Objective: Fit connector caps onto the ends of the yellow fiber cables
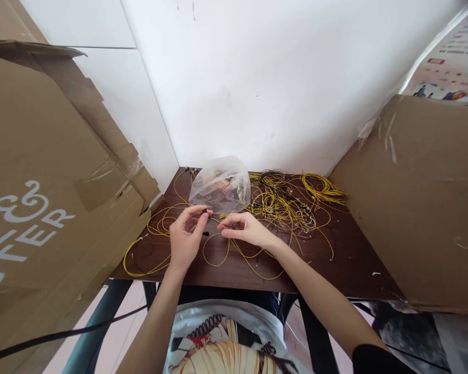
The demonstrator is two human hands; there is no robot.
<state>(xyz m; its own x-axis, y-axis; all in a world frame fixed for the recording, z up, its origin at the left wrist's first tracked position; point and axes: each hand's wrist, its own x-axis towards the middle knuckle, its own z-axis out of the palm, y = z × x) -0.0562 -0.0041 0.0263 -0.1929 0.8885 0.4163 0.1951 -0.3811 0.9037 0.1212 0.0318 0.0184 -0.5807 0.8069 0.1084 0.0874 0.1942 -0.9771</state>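
Note:
My left hand [186,236] is raised over the dark wooden table [347,265], palm toward me, with thumb and fingers pinched on a small black connector [205,211] at the end of a thin yellow cable [214,254]. My right hand [244,228] hovers just to its right, fingers curled and pinched on the same yellow cable. Loops of the cable lie on the table beneath both hands.
A clear plastic bag [221,184] holding small parts sits behind my hands. A tangle of yellow and black cables [284,200] spreads to the right. Large cardboard boxes stand on the left [42,197] and right [421,202]. A white wall is behind.

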